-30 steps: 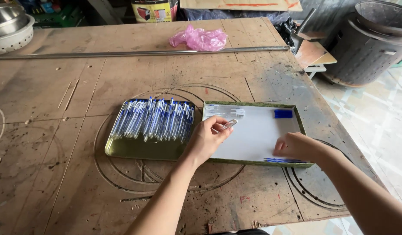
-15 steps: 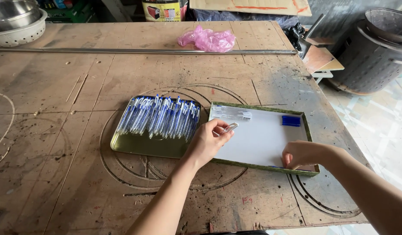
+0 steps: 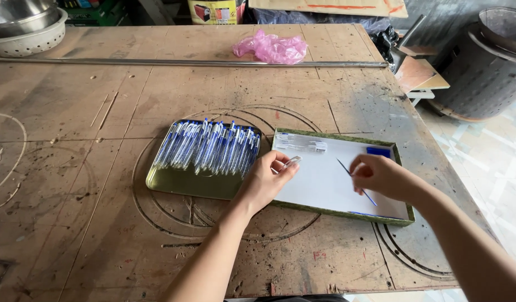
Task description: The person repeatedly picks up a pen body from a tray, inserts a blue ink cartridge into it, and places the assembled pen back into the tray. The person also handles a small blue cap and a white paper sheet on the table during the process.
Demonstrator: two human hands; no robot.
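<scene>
A clear pen barrel (image 3: 290, 163) is pinched in the left hand (image 3: 264, 182) at the box's (image 3: 347, 137) left edge. A thin refill (image 3: 355, 182) is gripped by the right hand (image 3: 381, 176) over the box's white floor. Pens (image 3: 210, 146) are heaped in the tray (image 3: 185, 184) alongside; bare table (image 3: 73, 112) is left around.

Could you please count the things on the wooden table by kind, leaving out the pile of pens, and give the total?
Trays: 2, a metal tray with pens and a green-rimmed tray
Pink plastic bags: 1
Long metal rods: 1
Clear pen barrels, in the left hand: 1
Thin pen refills, in the right hand: 1
Total: 6
</scene>
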